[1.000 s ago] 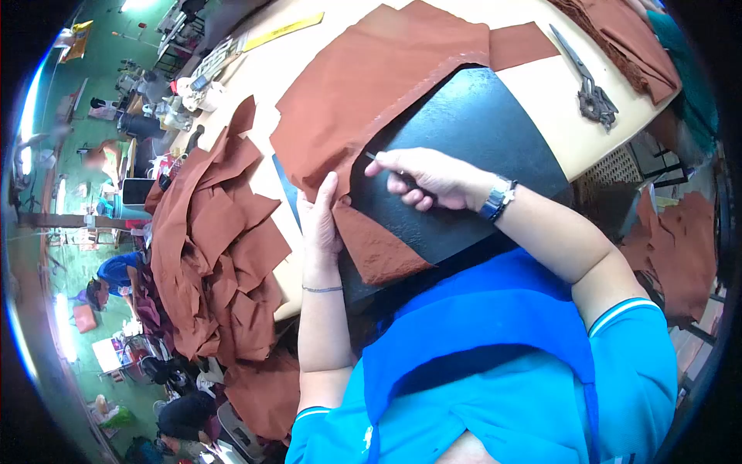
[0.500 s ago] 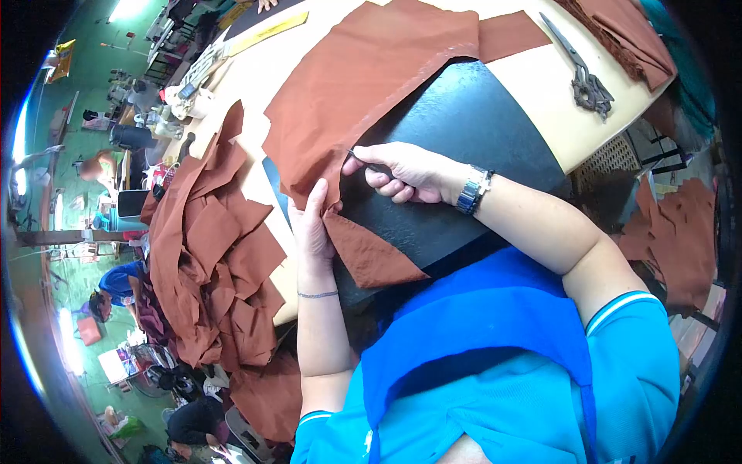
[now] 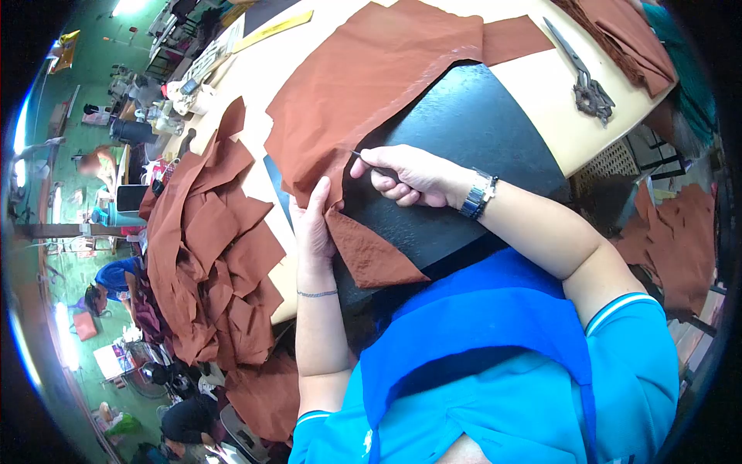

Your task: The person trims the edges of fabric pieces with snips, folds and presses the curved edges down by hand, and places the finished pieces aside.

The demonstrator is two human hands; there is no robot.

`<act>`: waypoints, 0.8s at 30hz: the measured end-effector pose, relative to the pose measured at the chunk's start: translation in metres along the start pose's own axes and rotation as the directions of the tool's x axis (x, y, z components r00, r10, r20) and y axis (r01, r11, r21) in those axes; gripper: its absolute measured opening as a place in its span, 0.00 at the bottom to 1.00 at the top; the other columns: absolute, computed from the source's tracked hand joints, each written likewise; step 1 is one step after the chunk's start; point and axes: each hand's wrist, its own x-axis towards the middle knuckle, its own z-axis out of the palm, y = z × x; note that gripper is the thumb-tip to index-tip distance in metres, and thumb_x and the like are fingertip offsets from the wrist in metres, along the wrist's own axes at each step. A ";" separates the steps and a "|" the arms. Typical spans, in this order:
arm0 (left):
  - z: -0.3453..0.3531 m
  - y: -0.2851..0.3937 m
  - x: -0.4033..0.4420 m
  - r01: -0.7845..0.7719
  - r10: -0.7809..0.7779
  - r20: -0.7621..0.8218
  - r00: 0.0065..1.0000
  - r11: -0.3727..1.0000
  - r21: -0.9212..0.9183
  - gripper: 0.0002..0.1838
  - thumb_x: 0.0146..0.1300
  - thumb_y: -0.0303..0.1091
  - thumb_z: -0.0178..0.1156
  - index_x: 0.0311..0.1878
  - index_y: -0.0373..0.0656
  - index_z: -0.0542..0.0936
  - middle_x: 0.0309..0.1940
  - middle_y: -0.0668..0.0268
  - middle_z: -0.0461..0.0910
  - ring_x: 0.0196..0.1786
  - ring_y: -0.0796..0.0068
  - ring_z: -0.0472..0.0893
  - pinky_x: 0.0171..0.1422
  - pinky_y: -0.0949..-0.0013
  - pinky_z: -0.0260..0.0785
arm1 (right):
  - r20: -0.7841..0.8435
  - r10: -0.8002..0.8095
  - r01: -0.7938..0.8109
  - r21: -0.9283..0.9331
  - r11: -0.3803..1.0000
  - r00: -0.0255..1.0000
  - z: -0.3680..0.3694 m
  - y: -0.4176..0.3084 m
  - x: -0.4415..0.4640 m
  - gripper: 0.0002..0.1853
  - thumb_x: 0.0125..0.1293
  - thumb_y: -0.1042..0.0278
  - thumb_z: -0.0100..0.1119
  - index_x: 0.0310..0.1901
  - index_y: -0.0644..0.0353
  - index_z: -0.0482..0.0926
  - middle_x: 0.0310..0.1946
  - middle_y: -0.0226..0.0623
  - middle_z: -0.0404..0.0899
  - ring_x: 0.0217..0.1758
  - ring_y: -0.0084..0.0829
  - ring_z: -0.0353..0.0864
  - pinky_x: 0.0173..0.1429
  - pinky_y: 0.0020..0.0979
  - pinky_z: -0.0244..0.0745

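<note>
A large rust-brown fabric piece (image 3: 371,69) lies over a black board (image 3: 479,116), with a pale line along its edge. My left hand (image 3: 313,224) is closed on its near end, thumb on top, and a folded-over flap of the fabric hangs toward me. In my right hand (image 3: 410,176) is a slim dark pointed tool (image 3: 377,168), most of it hidden by the fingers. Its tip is at the fabric's edge, just above my left thumb; whether it touches the cloth I cannot tell.
Big metal scissors (image 3: 583,81) lie at the right of the cream table (image 3: 529,77). A heap of brown fabric pieces (image 3: 212,255) sits left. A yellow ruler (image 3: 274,29) is at the back. Other people work beyond, one in a blue shirt (image 3: 117,280).
My right hand has shifted slightly to the right, its thumb and index finger a little farther from the fabric edge. My left hand keeps its hold. Another person's hand at the top is gone from view.
</note>
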 end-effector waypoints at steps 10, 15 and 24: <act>-0.002 -0.001 0.001 0.011 -0.011 -0.007 1.000 1.000 -0.001 0.23 0.66 0.30 0.65 0.63 0.47 0.72 0.46 0.70 0.80 0.36 0.83 0.79 0.33 0.79 0.71 | -0.022 0.001 -0.002 -0.024 1.000 1.000 0.003 0.000 0.001 0.20 0.79 0.47 0.43 0.51 0.57 0.72 0.23 0.19 0.62 0.17 0.10 0.54 0.17 0.15 0.50; -0.001 -0.001 0.000 0.006 -0.006 -0.009 1.000 1.000 -0.005 0.23 0.67 0.29 0.65 0.63 0.47 0.72 0.47 0.70 0.80 0.37 0.83 0.79 0.34 0.78 0.71 | -0.035 0.053 -0.052 0.010 0.999 0.998 0.006 -0.003 -0.006 0.18 0.80 0.49 0.43 0.50 0.56 0.72 0.22 0.19 0.61 0.17 0.10 0.54 0.17 0.15 0.50; -0.010 -0.002 -0.013 -0.061 0.057 0.030 0.998 0.990 0.125 0.27 0.66 0.28 0.66 0.67 0.38 0.70 0.59 0.62 0.77 0.58 0.72 0.78 0.62 0.68 0.72 | -0.054 0.015 -0.020 -0.103 0.994 0.998 0.002 -0.006 -0.016 0.17 0.79 0.51 0.44 0.47 0.56 0.74 0.21 0.18 0.61 0.18 0.12 0.54 0.19 0.18 0.50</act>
